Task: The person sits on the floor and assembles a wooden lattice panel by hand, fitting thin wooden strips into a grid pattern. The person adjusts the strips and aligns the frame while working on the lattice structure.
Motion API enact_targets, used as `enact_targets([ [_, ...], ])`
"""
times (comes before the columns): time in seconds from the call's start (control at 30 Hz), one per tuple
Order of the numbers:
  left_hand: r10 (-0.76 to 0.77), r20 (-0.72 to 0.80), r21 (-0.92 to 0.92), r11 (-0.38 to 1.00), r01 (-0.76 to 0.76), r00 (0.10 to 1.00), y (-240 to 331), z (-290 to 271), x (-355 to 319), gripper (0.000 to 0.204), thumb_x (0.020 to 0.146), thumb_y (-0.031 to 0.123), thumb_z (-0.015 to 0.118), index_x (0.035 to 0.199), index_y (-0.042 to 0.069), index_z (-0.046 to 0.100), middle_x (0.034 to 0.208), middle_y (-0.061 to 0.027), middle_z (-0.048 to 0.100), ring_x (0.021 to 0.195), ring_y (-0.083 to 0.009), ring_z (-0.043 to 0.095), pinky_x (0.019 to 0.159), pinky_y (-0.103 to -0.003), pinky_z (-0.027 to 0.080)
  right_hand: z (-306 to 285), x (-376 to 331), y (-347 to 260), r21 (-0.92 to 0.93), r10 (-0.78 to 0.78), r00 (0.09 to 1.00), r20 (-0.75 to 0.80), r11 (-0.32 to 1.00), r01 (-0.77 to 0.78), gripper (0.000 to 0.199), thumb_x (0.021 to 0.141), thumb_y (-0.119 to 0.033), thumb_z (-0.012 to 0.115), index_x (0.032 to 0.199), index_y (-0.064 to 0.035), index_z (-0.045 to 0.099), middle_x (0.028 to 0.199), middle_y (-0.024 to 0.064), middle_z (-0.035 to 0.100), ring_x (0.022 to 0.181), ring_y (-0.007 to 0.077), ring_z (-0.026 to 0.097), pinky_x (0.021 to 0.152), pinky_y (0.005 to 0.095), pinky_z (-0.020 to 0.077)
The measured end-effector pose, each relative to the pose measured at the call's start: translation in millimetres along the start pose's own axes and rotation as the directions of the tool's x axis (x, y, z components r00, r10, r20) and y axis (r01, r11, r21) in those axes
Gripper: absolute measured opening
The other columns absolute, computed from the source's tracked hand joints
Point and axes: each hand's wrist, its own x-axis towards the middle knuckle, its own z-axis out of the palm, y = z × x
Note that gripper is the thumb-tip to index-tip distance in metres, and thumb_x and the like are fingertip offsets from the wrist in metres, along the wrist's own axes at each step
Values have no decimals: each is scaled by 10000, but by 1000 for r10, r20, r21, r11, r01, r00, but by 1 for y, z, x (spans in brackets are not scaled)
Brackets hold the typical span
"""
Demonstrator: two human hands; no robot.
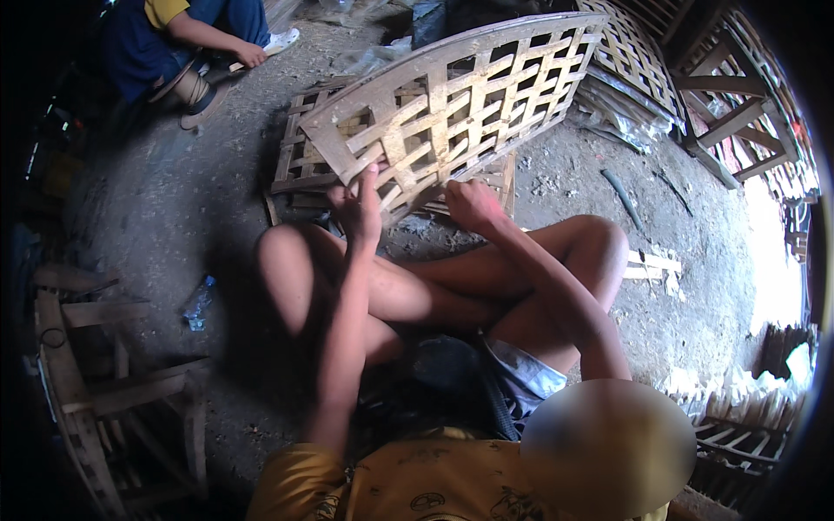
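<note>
A woven bamboo lattice panel (pixel 452 113) with a flat wooden border is tilted up in front of my crossed legs. My left hand (pixel 358 207) is closed on its near left corner, the thumb lying over the strips. At the panel's lower edge, right of that corner, my right hand (pixel 473 204) is closed in a fist. Its fingertips are hidden, so what they hold cannot be made out. Another lattice panel (pixel 291 156) lies on the ground behind and below the tilted one, partly covered by it.
Far left, another person's hand (pixel 252 56) holds something thin. More lattice panels (pixel 638 65) stack at the back right, beside a wooden frame (pixel 738 122). A wooden stand (pixel 78 391) stands at the left. A crumpled plastic bottle (pixel 199 302) and a dark stick (pixel 622 198) lie on the dirt floor.
</note>
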Motion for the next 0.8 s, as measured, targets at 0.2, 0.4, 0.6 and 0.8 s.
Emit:
enact_targets([
  [0.2,101,172,90,989,-118,980,3,20,-11,219,954,135,642,1020,-33,766,964,-113,771,884,-142,699,813,-281,525,5,10,49,139,168,979,-118,979,-151,261,894,-244,633,816,-10,720,747,263,673,723,461,668,710,518,543],
  [0.4,104,273,339,920,-197,956,11,17,-15,267,997,219,628,1002,-18,750,922,-115,742,810,-137,662,749,-293,493,-13,0,33,167,171,980,-101,974,-152,187,925,-171,594,1024,-15,625,796,268,671,775,466,666,720,538,517],
  [0.6,280,286,443,809,-385,917,-2,18,-12,457,971,245,684,599,-7,607,530,-148,558,429,-223,503,456,-369,360,-16,-7,36,1,-80,971,-224,997,83,212,865,19,482,1072,3,528,812,233,646,757,452,638,748,542,499],
  [0.8,280,223,462,813,-355,934,-27,0,-9,557,953,268,708,506,8,501,472,-153,494,380,-266,449,420,-404,316,-11,-9,23,-88,-229,948,-220,973,214,253,868,12,517,1114,-18,566,853,205,644,802,415,646,823,500,488],
])
